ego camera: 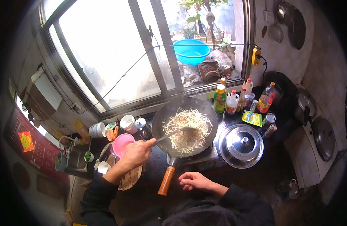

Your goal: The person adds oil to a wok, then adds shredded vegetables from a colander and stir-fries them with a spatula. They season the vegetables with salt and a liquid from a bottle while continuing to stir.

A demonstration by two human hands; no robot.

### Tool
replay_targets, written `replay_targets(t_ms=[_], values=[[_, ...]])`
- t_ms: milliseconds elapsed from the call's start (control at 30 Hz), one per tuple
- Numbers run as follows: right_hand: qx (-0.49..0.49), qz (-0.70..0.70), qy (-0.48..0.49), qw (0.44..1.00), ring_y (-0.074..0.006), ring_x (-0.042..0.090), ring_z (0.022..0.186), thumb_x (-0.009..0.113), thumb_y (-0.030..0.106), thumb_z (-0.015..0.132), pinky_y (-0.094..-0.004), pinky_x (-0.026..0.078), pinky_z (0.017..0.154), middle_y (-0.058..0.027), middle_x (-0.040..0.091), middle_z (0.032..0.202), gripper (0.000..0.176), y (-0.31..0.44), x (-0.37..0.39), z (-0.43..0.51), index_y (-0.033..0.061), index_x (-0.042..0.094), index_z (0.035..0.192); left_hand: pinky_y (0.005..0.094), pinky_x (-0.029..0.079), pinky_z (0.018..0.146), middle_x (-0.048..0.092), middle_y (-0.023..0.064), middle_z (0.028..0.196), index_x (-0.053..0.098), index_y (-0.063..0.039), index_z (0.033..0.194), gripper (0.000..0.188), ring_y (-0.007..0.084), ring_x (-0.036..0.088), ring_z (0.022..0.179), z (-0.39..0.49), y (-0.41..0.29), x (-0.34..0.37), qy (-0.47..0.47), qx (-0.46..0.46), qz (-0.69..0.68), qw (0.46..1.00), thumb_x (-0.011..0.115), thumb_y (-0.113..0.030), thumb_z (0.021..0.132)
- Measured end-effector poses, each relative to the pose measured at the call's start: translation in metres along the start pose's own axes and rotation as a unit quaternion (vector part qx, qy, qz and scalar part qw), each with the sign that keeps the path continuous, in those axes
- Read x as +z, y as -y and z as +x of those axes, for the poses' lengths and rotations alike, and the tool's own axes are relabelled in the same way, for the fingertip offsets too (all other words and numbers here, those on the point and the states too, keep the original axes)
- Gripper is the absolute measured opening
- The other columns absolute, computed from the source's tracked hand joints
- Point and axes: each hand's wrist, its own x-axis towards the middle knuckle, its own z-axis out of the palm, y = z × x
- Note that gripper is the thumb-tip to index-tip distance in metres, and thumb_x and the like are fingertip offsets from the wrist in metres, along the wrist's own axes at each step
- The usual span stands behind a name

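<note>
My left hand (137, 151) is closed around the handle of a metal wok spatula (168, 136). Its blade rests among thin, pale bean sprouts (187, 141) heaped in a dark wok (159, 124). The wok sits on a cooktop (210, 158), its wooden handle (166, 180) pointing towards me. To the right of that handle, apart from it, my right hand (194, 180) hovers with loosely bent fingers and holds nothing. A pink plastic bowl (124, 141) lies just beyond my left hand, partly hidden by it.
A domed metal lid (241, 154) lies right of the wok. Behind it stand several sauce bottles (232, 101) and a yellow-green packet (252, 118). On the left are a round wooden board (131, 179), stacked bowls (97, 130) and a sink (77, 162). A window (111, 50) borders the counter.
</note>
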Motion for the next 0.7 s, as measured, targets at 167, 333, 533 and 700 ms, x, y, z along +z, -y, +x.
replay_targets(t_ms=[167, 333, 533, 700], values=[[0.015, 0.019, -0.045, 0.999, -0.0122, 0.063, 0.082, 0.061, 0.020, 0.097, -0.0260, 0.052, 0.071, -0.0050, 0.065, 0.102, 0.026, -0.005, -0.012, -0.012, 0.0056, 0.061, 0.118, 0.0505, 0.051, 0.081, 0.066, 0.0224, 0.098, 0.057, -0.021, 0.134, 0.041, 0.0410, 0.065, 0.096, 0.041, 0.024, 0.014, -0.131, 0.003, -0.091, 0.987, 0.060, -0.027, 0.093], [-0.009, 0.031, -0.014, 0.999, -0.0120, 0.063, 0.083, 0.062, 0.019, 0.097, -0.0262, 0.052, 0.070, -0.0048, 0.065, 0.102, 0.025, -0.004, -0.004, -0.015, 0.0055, 0.061, 0.118, 0.0496, 0.054, 0.072, 0.065, 0.0187, 0.097, 0.054, -0.023, 0.135, 0.042, 0.0384, 0.068, 0.087, 0.066, -0.017, 0.042, -0.040, 0.015, 0.012, 0.999, 0.058, -0.027, 0.094], [0.004, 0.014, -0.057, 0.998, -0.0143, 0.065, 0.084, 0.062, 0.020, 0.095, -0.0272, 0.053, 0.072, -0.0068, 0.065, 0.103, 0.029, -0.013, -0.023, -0.025, 0.0045, 0.061, 0.119, 0.0427, 0.049, 0.063, 0.063, 0.0031, 0.087, 0.067, -0.033, 0.121, 0.034, 0.0266, 0.066, 0.077, 0.021, -0.001, -0.064, -0.011, 0.091, 0.178, 0.980, 0.063, -0.026, 0.089], [0.007, 0.005, -0.057, 0.998, -0.0142, 0.067, 0.084, 0.061, 0.020, 0.098, -0.0255, 0.053, 0.071, -0.0072, 0.066, 0.105, 0.027, -0.014, -0.030, -0.025, 0.0045, 0.060, 0.120, 0.0415, 0.051, 0.063, 0.065, 0.0067, 0.083, 0.071, -0.033, 0.114, 0.031, 0.0297, 0.067, 0.077, -0.013, -0.008, -0.130, 0.021, 0.054, 0.173, 0.983, 0.068, -0.029, 0.084]])
